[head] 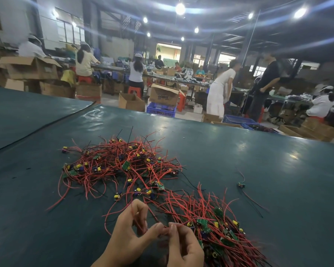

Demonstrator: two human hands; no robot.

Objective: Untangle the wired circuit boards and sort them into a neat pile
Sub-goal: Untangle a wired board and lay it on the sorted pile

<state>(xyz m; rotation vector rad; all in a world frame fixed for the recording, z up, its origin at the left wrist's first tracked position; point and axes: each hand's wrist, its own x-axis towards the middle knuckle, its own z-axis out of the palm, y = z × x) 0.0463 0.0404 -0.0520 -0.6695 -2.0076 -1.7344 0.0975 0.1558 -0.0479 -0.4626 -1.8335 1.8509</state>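
Both hands work at the bench's near edge. The left hand (pixel 126 235) has its fingers curled, with a few red wires (pixel 139 224) running up between forefinger and thumb. The right hand (pixel 184 246) pinches the same strands between its thumb and fingertips, and the two thumbs almost meet. Just beside the right hand, toward the near right corner, lies the combed pile (pixel 223 233) of wired circuit boards, its green boards and yellow parts bunched together and its red leads fanned out in roughly one direction. Farther in, around the middle of the bench (pixel 268 157), sprawls the tangled heap (pixel 120 164), a loose knot of red and black leads with small green boards and yellow and blue components caught in it; its near fringe reaches the pile. One lone board (pixel 241 185) with a red and a black lead lies apart to the right. Dark green sheeting covers the bench. Beyond its far edge stand cardboard boxes (pixel 164 94), blue crates (pixel 161 109) and red stools (pixel 132 90), with people (pixel 220 91) at other tables.
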